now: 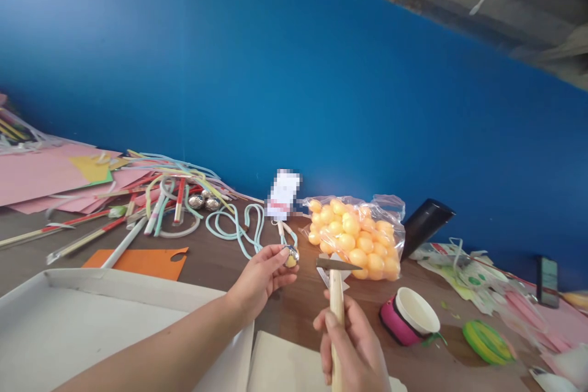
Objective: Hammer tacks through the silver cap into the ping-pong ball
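My left hand (264, 278) pinches a shiny silver ball (291, 256) between thumb and fingers, above the brown table. A hammer (337, 300) with a pale wooden handle and a narrow dark metal head is gripped upright in my right hand (351, 343). Its head is in front of a clear plastic bag of orange balls (353, 236). Behind my left hand, a pale blue cord (236, 226) lies in loops beside a blurred white card (282, 196). Two or more similar silver balls (204, 201) rest among the sticks at the left.
A white tray (138, 285) fills the front left, near an orange sheet (154, 262). Right of the hammer stands a pink-and-white cup (408, 315), with green-yellow rings (487, 342) beyond it. A black cylinder (427, 226) leans by the blue wall (294, 73). Paper and sticks clutter both sides.
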Demonstrator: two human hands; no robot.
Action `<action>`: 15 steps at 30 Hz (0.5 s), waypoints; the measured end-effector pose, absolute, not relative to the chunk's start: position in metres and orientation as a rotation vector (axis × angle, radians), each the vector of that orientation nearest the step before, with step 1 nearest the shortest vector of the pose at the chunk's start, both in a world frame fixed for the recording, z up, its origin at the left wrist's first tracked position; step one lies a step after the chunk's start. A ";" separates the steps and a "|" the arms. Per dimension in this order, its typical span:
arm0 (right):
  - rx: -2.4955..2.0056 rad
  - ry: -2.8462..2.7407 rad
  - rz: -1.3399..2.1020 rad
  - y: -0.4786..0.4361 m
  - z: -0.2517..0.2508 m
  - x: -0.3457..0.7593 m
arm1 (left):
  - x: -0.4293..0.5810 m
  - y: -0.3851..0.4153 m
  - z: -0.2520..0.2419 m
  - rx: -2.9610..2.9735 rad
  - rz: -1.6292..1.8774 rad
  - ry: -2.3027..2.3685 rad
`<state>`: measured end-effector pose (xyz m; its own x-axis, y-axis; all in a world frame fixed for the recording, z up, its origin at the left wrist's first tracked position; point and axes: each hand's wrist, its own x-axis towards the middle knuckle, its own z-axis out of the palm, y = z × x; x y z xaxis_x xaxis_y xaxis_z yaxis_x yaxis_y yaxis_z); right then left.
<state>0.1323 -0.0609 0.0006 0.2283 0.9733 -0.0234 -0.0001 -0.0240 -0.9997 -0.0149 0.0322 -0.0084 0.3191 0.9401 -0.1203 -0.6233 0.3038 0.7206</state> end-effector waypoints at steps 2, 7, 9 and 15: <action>-1.277 -0.985 1.056 -0.063 0.001 0.131 | -0.014 0.031 -0.008 0.650 1.108 0.616; -1.267 -0.977 1.122 -0.064 -0.001 0.128 | -0.011 0.030 -0.009 0.733 1.063 0.642; -1.280 -0.987 1.114 -0.063 -0.001 0.128 | -0.011 0.029 -0.010 0.764 1.054 0.649; -1.291 -0.947 1.073 -0.063 -0.001 0.130 | -0.011 0.028 -0.010 0.794 1.067 0.668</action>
<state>0.1300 -0.0634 -0.0007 0.2560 0.9657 -0.0428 -0.0773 -0.0236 -0.9967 -0.0112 0.0277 -0.0095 0.3435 0.9342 -0.0962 -0.4947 0.2671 0.8270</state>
